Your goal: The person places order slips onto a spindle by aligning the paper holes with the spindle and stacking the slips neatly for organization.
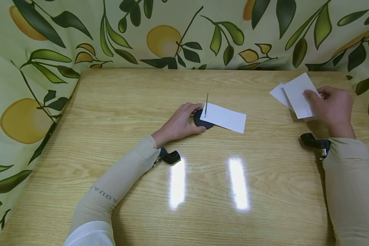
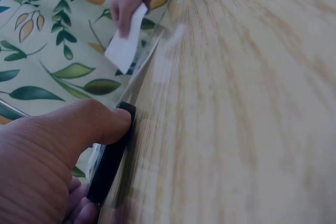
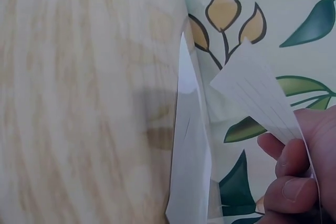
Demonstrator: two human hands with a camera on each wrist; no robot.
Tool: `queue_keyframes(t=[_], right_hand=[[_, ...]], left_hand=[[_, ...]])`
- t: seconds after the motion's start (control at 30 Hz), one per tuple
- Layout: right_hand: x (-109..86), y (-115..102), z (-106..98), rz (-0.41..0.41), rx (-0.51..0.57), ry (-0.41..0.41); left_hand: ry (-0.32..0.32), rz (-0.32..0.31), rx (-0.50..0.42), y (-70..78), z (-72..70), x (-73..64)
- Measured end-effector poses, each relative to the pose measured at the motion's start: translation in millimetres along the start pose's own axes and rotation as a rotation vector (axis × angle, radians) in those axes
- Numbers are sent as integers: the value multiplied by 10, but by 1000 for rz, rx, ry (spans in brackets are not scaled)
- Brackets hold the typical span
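The left hand grips the black base by its rim; a spike rises at the near end of a white slip jutting rightward. Worktop stretches to the right hand, whose fingers pinch a card near the far edge. The right wrist view (unlike the head's) shows lines on it.
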State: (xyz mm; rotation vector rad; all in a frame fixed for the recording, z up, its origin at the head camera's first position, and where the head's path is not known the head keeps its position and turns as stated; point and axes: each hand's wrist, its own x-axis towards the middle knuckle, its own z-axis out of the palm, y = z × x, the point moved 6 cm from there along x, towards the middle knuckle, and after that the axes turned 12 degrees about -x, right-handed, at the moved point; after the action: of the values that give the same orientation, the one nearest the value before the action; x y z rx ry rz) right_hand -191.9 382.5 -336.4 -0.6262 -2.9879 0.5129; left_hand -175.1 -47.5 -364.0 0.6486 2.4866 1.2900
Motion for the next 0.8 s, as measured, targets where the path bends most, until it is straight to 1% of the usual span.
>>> queue_keyframes(t=[0.17, 0.43, 0.67, 0.8], right_hand=[[-23, -54, -37, -14, 19, 26], [-89, -138, -81, -69, 78, 137], [-126, -231, -81, -121, 86, 160], [-151, -280, -84, -148, 117, 188]], left_hand=[[1, 2, 5, -3, -3, 0], [1, 1, 2, -1, -2, -5], [6, 12, 4, -2, -4, -4], [4, 12, 3, 1, -6, -9]])
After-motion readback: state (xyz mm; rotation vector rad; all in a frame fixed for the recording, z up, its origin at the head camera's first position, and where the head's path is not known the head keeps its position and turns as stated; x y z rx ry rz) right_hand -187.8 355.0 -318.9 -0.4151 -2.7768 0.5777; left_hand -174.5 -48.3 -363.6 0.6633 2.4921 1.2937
